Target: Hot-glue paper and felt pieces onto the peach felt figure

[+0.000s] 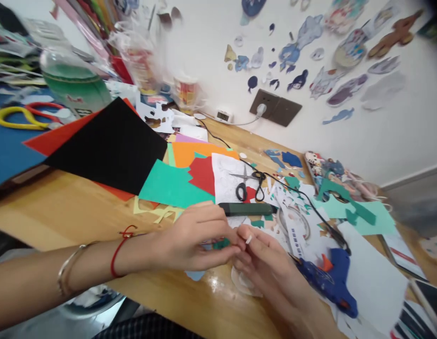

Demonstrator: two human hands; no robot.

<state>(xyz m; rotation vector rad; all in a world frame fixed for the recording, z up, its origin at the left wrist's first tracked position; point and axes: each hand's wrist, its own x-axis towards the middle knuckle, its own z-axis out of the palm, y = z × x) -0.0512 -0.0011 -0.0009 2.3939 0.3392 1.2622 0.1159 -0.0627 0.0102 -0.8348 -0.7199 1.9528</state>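
My left hand (204,235) reaches in from the left over the wooden table, fingers closed in a pinch. Its fingertips meet those of my right hand (271,263), which is closed as well. A tiny white piece (249,239), perhaps paper, shows at my right thumb. What lies between the left fingertips is hidden. Just beyond the hands is a dark green pen-shaped tool (246,209), and past it black-handled scissors (245,178) lie on white paper. A blue glue gun (327,278) rests right of my right hand.
Black (112,146), green (176,186) and orange (200,155) sheets cover the table's left and middle. Paper scraps and a tape roll (305,221) lie behind my right hand. A cable (310,200) crosses there. Yellow-and-red-handled scissors (20,117) and a green-labelled bottle (73,80) are far left.
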